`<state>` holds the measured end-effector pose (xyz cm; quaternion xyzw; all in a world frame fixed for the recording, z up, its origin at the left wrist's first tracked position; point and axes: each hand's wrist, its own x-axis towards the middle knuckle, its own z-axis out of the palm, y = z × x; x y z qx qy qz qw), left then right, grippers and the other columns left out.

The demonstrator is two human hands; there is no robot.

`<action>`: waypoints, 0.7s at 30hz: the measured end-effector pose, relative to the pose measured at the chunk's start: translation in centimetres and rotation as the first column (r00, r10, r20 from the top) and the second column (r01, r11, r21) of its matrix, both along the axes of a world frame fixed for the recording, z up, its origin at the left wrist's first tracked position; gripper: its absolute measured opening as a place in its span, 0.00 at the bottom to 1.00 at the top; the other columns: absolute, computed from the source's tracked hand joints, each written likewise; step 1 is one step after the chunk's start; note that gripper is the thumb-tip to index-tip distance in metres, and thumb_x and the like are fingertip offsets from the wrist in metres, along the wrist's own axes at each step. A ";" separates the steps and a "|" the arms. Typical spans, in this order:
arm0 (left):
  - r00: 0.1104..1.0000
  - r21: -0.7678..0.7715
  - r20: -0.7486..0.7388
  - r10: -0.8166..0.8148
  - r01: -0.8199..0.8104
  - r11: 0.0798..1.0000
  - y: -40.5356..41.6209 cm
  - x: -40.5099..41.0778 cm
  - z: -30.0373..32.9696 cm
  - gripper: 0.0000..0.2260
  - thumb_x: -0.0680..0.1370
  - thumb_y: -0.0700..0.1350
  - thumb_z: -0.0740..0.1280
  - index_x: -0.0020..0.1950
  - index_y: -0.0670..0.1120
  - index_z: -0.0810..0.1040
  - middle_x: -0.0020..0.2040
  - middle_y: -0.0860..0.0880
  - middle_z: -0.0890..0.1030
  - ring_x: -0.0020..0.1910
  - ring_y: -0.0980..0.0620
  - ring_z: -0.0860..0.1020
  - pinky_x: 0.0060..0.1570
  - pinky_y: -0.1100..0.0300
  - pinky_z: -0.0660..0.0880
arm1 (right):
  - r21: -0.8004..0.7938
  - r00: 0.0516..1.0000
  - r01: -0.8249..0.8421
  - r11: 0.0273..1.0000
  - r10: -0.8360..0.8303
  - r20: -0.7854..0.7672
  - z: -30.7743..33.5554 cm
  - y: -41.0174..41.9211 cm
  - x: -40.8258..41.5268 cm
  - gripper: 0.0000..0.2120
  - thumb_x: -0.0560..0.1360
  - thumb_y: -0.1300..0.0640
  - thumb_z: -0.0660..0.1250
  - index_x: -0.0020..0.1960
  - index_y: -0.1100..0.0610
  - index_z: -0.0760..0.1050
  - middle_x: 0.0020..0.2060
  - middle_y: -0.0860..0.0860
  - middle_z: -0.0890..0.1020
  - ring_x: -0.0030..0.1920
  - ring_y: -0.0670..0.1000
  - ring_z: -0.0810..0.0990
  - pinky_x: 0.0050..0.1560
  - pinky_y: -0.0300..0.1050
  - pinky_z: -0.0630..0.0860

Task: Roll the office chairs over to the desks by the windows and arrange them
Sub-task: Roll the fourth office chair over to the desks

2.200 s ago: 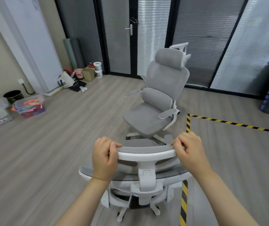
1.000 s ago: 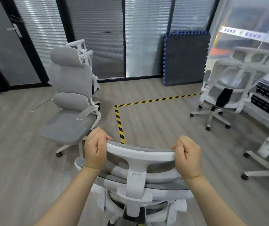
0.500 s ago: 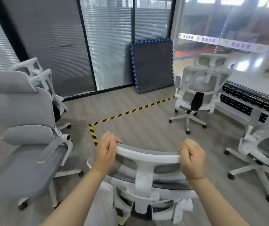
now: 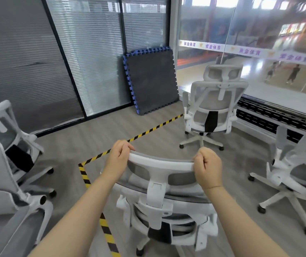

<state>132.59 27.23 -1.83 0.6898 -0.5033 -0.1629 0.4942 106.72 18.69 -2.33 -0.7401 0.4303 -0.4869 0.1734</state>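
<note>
Two hands share our grip on the headrest bar of the white mesh office chair in front of us: our left hand curls over its left end, fingers pressed together around the rim, and our right hand is fisted on its right end. That bar runs left to right between our fists, so neither hand is nearer, and the chair's seat lies beyond and below our knuckles. It stands astride the yellow-and-black floor tape. We judge the push should go ahead and rightward, toward the window wall, into the gap between the parked chair by the glass and the one on our right. No desks are in view.
</note>
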 end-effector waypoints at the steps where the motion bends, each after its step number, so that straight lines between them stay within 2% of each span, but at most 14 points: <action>1: 1.000 0.015 -0.003 -0.002 0.003 1.000 -1.8 0.6 -0.1 0.15 0.81 0.44 0.52 0.41 0.46 0.74 0.43 0.50 0.72 0.43 0.61 0.71 0.43 0.69 0.67 | -0.001 1.000 0.000 1.000 0.000 0.005 -0.2 -1.6 0.5 0.14 0.70 0.56 0.50 0.30 0.64 0.62 0.26 0.57 0.67 0.30 0.57 0.67 0.31 0.56 0.65; 3: 1.000 0.061 -0.007 -0.006 0.007 0.998 -5.3 1.7 -0.2 0.15 0.82 0.42 0.52 0.41 0.46 0.74 0.44 0.50 0.72 0.43 0.60 0.71 0.45 0.64 0.68 | 0.003 1.000 0.001 1.000 -0.001 0.013 -0.6 -4.6 1.2 0.14 0.70 0.56 0.51 0.31 0.64 0.63 0.26 0.57 0.68 0.30 0.57 0.67 0.31 0.56 0.65; 6: 1.000 0.110 0.008 -0.003 0.002 0.994 -10.8 3.7 -0.1 0.15 0.82 0.45 0.51 0.41 0.48 0.74 0.45 0.50 0.72 0.47 0.55 0.72 0.48 0.58 0.69 | 0.005 1.000 0.008 1.000 -0.008 0.002 -0.7 -9.4 2.8 0.14 0.70 0.55 0.51 0.31 0.63 0.64 0.26 0.55 0.68 0.30 0.55 0.68 0.31 0.56 0.66; 10: 0.999 0.058 -0.020 0.033 -0.031 0.998 -18.0 5.9 -0.2 0.15 0.76 0.49 0.50 0.40 0.50 0.74 0.44 0.50 0.73 0.45 0.57 0.72 0.49 0.55 0.70 | 0.006 1.000 0.006 1.000 -0.006 -0.009 -0.3 -16.3 5.4 0.15 0.71 0.55 0.51 0.30 0.63 0.64 0.26 0.55 0.68 0.30 0.55 0.68 0.30 0.57 0.66; 17: 0.998 -0.021 -0.063 0.007 -0.008 1.000 -29.0 8.5 -0.6 0.13 0.76 0.47 0.52 0.39 0.48 0.74 0.43 0.50 0.72 0.43 0.61 0.71 0.45 0.65 0.67 | 0.027 0.999 0.044 0.999 -0.044 0.020 -0.3 -27.4 8.4 0.13 0.70 0.55 0.51 0.30 0.60 0.64 0.27 0.50 0.69 0.31 0.54 0.69 0.32 0.52 0.66; 21: 0.999 -0.047 -0.042 -0.025 0.023 0.999 -35.6 11.1 -0.6 0.13 0.78 0.46 0.52 0.38 0.48 0.73 0.42 0.51 0.72 0.42 0.60 0.71 0.42 0.68 0.67 | 0.045 0.996 0.058 0.997 -0.061 0.061 0.0 -34.2 11.0 0.15 0.71 0.56 0.51 0.31 0.65 0.65 0.27 0.56 0.68 0.32 0.55 0.67 0.33 0.50 0.65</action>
